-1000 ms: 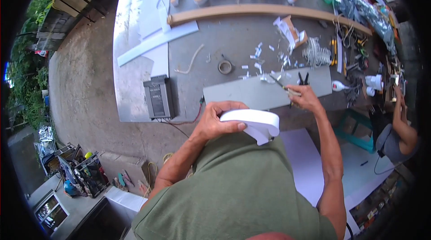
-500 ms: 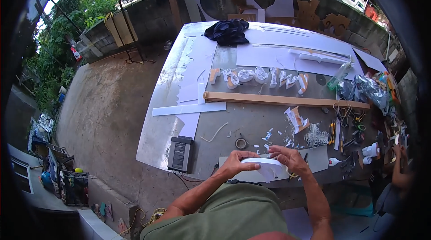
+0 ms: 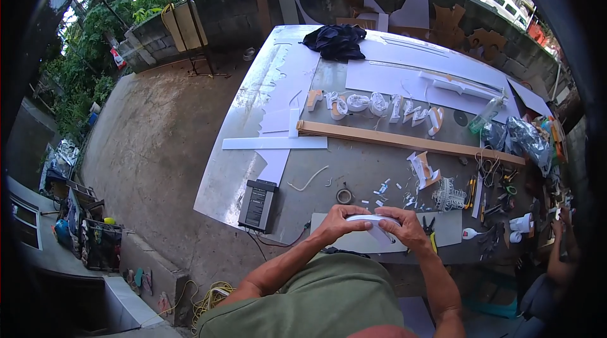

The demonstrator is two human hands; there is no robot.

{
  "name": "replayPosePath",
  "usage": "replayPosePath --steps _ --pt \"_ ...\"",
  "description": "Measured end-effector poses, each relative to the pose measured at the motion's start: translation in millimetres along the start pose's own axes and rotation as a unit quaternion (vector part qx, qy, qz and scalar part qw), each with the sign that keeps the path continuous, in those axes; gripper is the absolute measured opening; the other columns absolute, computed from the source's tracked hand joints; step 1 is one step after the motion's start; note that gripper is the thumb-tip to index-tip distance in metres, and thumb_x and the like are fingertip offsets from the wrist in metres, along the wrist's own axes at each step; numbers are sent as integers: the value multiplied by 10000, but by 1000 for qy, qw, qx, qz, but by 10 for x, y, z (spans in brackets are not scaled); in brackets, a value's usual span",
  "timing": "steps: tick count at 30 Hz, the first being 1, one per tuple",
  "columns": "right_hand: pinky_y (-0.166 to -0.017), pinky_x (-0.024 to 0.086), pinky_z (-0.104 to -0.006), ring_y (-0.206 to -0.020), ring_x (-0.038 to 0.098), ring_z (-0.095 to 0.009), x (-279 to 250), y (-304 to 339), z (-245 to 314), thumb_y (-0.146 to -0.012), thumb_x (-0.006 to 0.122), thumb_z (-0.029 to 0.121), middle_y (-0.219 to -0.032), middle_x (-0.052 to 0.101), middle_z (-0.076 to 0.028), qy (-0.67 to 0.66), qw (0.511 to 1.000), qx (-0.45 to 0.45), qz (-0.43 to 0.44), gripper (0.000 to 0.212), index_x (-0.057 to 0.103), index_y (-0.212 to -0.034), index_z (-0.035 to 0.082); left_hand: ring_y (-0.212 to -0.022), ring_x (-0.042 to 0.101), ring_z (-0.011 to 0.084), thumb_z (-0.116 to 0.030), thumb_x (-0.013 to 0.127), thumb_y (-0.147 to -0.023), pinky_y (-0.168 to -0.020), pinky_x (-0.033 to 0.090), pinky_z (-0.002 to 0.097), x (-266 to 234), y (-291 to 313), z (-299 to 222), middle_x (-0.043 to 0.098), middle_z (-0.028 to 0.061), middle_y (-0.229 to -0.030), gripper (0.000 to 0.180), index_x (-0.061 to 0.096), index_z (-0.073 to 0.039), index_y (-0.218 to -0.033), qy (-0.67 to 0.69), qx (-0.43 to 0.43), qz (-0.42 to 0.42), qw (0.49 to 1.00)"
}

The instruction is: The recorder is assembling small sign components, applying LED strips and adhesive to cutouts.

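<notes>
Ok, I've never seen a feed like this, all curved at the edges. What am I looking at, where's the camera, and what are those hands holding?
The camera is worn on the person's head and looks down through a fisheye lens, so straight edges bend. The left hand and right hand are that person's own. Together they grip a curved white strip over a grey sheet. On the workbench lie a long wooden batten, a row of white shaped letters, a tape roll, a black box-shaped device, pliers and other tools, and white offcuts.
</notes>
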State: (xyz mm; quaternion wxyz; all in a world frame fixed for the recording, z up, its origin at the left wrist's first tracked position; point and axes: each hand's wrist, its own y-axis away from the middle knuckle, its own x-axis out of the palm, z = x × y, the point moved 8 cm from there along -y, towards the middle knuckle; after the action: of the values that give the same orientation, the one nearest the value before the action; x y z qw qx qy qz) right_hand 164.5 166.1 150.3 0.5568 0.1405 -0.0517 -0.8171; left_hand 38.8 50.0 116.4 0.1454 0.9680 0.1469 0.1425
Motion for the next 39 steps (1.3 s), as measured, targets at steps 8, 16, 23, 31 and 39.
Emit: replayPosePath --steps 8,16,23,31,39 --pt "-834 516 -299 -951 644 -165 -57 -178 -182 -889 742 246 -1061 706 -136 -114 991 69 0 502 617 -1268 -58 -748 621 92 -317 775 -841 -649 456 231 -34 -211 81 698 35 -859 439 712 4 -1133 -17 -64 62 996" --pt "-826 482 -278 -927 635 -153 -139 -412 -365 -881 713 355 -1009 697 -114 -112 988 106 27 556 616 -1265 -35 -665 587 103 -585 561 -959 -578 437 249 10 -456 160 682 68 -809 614 707 11 -973 -116 -73 102 985" --pt "-743 551 -348 -883 667 -214 -109 -176 -595 -925 604 580 -1062 656 -183 -209 965 159 23 741 570 -1268 -75 -557 548 106 -552 602 -950 -451 418 261 47 -408 405 659 88 -716 598 721 34 -947 -60 -108 101 987" --pt "-545 617 -348 -682 707 -264 -83 -38 -635 -939 590 552 -922 661 -264 -239 949 205 15 739 557 -1222 -129 -532 553 111 -504 639 -945 -424 412 260 5 -343 630 659 115 -711 598 675 87 -1024 48 -172 78 981" --pt "-492 585 -308 -670 668 -227 -37 -67 -752 -913 668 445 -886 650 -179 -210 961 178 -3 595 629 -1141 -103 -540 550 111 -521 654 -928 -430 418 256 -39 -360 742 657 113 -713 627 674 99 -1019 22 -164 68 984"
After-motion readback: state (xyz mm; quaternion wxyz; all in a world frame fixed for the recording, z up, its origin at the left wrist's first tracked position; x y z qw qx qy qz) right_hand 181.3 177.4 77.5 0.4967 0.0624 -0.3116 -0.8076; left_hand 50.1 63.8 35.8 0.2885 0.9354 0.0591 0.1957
